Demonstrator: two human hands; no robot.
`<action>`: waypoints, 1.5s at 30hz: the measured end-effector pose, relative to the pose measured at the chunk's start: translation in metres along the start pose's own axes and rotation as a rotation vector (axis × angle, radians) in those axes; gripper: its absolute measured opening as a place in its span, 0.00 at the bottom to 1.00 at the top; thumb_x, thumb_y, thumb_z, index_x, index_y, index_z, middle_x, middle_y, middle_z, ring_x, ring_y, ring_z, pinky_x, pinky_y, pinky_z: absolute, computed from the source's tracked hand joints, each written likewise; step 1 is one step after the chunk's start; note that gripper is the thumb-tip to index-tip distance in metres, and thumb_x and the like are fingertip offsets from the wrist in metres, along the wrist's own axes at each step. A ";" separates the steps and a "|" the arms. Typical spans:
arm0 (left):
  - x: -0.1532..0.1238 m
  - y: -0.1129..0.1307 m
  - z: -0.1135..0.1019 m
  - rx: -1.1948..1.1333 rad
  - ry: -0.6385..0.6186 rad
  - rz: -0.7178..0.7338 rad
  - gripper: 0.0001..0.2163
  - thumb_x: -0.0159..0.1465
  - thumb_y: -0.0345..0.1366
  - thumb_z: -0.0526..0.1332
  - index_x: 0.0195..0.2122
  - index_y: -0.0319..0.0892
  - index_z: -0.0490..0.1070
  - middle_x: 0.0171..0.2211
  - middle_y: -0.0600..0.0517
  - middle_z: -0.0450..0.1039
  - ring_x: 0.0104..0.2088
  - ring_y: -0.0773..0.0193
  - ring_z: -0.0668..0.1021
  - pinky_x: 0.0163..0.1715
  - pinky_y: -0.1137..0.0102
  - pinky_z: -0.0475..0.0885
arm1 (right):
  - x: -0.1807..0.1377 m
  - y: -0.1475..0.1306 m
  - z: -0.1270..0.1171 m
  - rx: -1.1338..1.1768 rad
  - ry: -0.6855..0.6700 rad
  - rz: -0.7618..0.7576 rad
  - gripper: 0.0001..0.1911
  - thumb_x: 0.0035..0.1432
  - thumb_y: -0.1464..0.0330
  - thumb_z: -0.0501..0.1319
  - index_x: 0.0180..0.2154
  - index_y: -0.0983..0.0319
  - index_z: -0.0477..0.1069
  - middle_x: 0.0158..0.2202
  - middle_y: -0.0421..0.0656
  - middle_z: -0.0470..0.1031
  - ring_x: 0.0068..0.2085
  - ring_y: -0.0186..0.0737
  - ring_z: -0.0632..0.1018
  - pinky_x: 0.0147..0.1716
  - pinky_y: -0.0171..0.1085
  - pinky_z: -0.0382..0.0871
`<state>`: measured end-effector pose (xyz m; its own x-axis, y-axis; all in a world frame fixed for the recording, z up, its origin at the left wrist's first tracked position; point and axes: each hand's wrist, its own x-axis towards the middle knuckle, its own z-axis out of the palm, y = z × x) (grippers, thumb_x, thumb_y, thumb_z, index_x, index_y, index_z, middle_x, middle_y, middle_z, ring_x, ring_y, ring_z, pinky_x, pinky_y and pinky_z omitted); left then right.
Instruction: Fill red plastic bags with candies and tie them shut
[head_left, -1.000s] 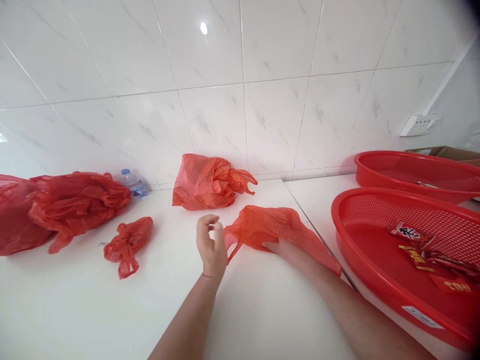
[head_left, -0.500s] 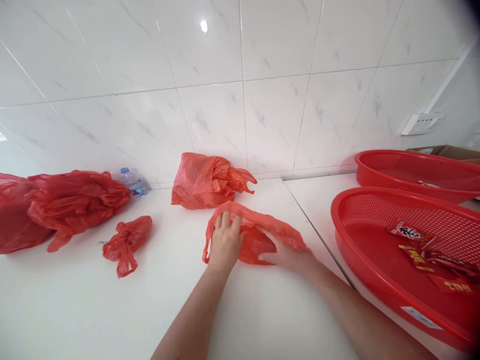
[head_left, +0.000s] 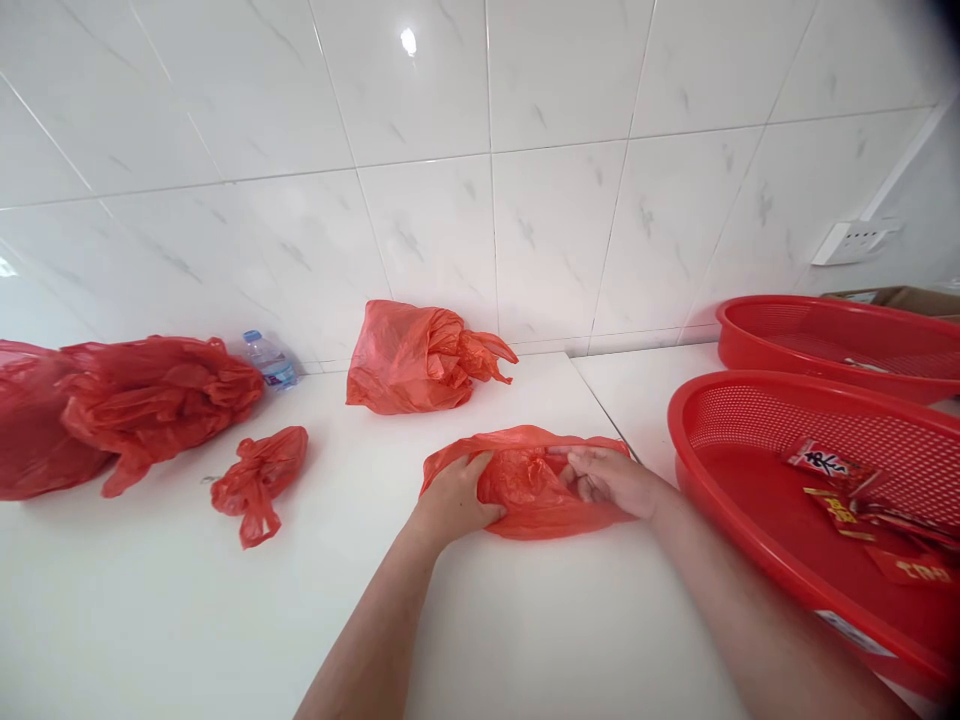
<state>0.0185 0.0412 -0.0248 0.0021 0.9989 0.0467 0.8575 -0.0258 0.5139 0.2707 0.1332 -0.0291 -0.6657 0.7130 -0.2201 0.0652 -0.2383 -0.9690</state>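
A thin red plastic bag lies on the white table in front of me, its mouth spread wide between my hands. My left hand rests at the left end of the mouth, thumb and index finger apart, the other fingers partly hidden. At the right end, my right hand has its fingers curled at the bag's rim, with the index finger stretched along the far edge. Crumpled red film shows inside the mouth.
Behind stands a filled red bag. To the left are a small knotted bag, a large red bag and a water bottle. On the right, a red basket holds several snack packets; another basket sits behind.
My right hand has moved right and its fingers have curled at the bag's edge. My left hand has come lower, its thumb now away from the fingers. The bag's mouth lies wider and flatter.
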 end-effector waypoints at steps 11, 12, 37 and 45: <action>0.003 0.000 0.010 0.090 -0.012 0.066 0.33 0.45 0.50 0.67 0.55 0.56 0.64 0.59 0.51 0.58 0.57 0.48 0.65 0.49 0.60 0.67 | 0.011 0.008 0.024 -0.395 0.378 -0.379 0.19 0.55 0.58 0.59 0.48 0.57 0.71 0.52 0.43 0.71 0.54 0.42 0.70 0.55 0.43 0.61; 0.003 0.003 0.009 0.095 0.014 0.090 0.30 0.47 0.51 0.66 0.53 0.53 0.67 0.59 0.50 0.59 0.56 0.48 0.65 0.49 0.60 0.66 | 0.010 0.006 0.030 -0.555 0.429 -0.388 0.20 0.57 0.58 0.57 0.50 0.56 0.69 0.53 0.42 0.70 0.55 0.42 0.69 0.56 0.44 0.59; 0.001 0.035 0.018 0.351 0.368 0.415 0.18 0.62 0.44 0.56 0.52 0.44 0.65 0.51 0.45 0.69 0.52 0.54 0.70 0.50 0.58 0.66 | 0.012 0.002 0.038 -1.224 0.441 0.032 0.47 0.41 0.51 0.63 0.62 0.55 0.51 0.64 0.45 0.52 0.62 0.50 0.58 0.46 0.41 0.64; 0.014 0.011 0.031 0.360 0.060 0.096 0.38 0.52 0.59 0.58 0.62 0.49 0.55 0.65 0.44 0.46 0.66 0.45 0.45 0.56 0.46 0.55 | 0.007 0.003 0.040 -1.111 0.422 0.121 0.38 0.52 0.47 0.55 0.60 0.54 0.55 0.59 0.44 0.63 0.56 0.50 0.68 0.43 0.42 0.68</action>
<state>0.0433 0.0564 -0.0450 0.0702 0.9883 0.1351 0.9809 -0.0931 0.1710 0.2369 0.1112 -0.0289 -0.3278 0.9351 -0.1345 0.8562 0.2339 -0.4607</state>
